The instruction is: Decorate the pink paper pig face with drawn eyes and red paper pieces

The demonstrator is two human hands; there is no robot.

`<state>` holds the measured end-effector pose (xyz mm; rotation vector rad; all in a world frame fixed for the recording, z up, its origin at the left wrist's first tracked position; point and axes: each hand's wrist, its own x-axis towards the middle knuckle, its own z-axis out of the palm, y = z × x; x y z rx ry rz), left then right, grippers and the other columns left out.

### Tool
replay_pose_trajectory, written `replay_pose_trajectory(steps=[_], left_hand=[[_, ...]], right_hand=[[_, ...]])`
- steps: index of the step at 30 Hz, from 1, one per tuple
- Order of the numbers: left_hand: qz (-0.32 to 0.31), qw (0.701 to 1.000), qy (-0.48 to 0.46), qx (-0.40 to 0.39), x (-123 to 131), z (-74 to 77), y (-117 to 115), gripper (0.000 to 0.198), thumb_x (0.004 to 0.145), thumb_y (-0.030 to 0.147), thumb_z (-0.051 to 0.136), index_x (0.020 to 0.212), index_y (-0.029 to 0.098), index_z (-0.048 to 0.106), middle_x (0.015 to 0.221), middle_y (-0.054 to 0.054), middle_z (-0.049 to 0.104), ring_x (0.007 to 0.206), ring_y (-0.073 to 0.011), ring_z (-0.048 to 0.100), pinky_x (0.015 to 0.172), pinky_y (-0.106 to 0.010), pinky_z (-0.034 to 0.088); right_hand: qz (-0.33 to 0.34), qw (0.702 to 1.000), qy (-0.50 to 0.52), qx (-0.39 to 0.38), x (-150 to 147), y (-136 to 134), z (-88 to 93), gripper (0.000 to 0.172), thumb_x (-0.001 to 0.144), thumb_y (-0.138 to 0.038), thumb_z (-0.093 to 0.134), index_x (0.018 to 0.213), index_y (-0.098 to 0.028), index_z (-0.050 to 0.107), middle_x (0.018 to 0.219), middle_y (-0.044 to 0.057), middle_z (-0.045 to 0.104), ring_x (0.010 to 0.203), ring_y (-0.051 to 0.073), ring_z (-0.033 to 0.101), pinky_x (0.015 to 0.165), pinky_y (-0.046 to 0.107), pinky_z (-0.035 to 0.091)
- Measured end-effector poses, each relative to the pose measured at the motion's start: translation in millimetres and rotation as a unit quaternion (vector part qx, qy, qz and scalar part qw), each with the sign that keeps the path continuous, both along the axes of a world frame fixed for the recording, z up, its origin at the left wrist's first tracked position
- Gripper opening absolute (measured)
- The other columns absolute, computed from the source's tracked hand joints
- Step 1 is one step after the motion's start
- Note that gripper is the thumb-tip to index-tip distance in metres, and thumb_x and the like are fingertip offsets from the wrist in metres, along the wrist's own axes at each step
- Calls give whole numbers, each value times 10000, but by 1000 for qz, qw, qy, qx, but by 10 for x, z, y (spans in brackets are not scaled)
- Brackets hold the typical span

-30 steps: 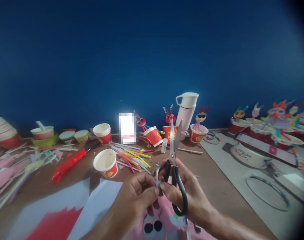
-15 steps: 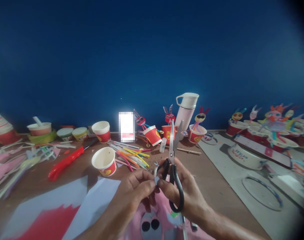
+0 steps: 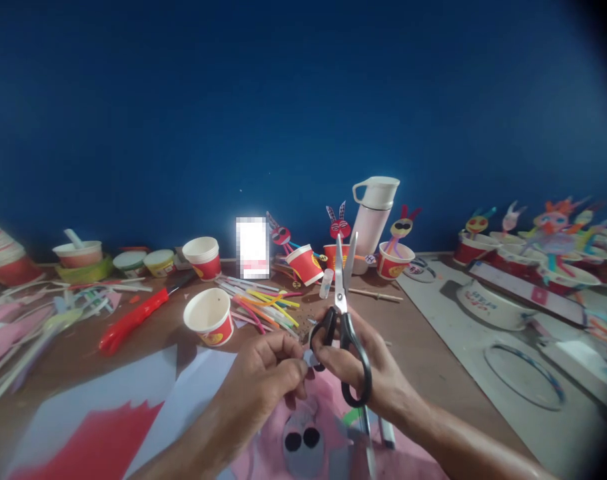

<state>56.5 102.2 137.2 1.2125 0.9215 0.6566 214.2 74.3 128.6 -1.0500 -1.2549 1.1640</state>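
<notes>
My right hand (image 3: 366, 360) is closed on black-handled scissors (image 3: 340, 300), whose blades point up and stand slightly apart. My left hand (image 3: 270, 373) pinches a small pale piece of paper (image 3: 309, 359) between thumb and fingertips, close beside the scissor handles. Under both hands is pink material (image 3: 268, 447), bearing a grey oval cutout (image 3: 303, 447) with two black dots like eyes. What exactly the pink material is I cannot tell.
Behind the hands lie coloured strips (image 3: 263, 303), a paper cup (image 3: 208, 317) and a pink bottle (image 3: 370, 227). Cup figures (image 3: 396, 257) stand along the wall. To the left are a red-handled knife (image 3: 133, 323) and white and red paper (image 3: 98, 440); on the right, a hoop (image 3: 523, 377).
My right hand with the scissors has drawn slightly away from my left, its thumb leaving the paper piece. The piece stays in my left fingertips.
</notes>
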Motion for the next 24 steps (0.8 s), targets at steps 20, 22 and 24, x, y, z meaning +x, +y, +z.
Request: replay_pose_trajectory(steps=[20,22,24], left_hand=[[9,1000,-13,5,37,-81,-18,137,714,263,618,653,146,582,555,0,568,517,-103,496,523,-226,397],[22,1000,-2,8,34,-71,-5,146,714,256,623,629,152,567,537,6,562,512,-102,494,529,-227,406],[28,1000,-11,5,11,-42,16,143,713,256,615,628,154,563,528,7,564,510,-103,494,522,-225,404]], right_hand=[[-12,1000,-12,24,-33,-54,-116,323,722,-208,682,975,-216,483,774,-30,550,676,116,477,607,230,402],[-1,999,-27,26,-21,-50,-134,294,740,-244,682,967,-216,497,771,-32,534,689,120,473,630,238,405],[12,998,-54,9,6,-41,-133,269,761,-294,670,962,-213,511,771,-31,521,702,126,476,651,250,409]])
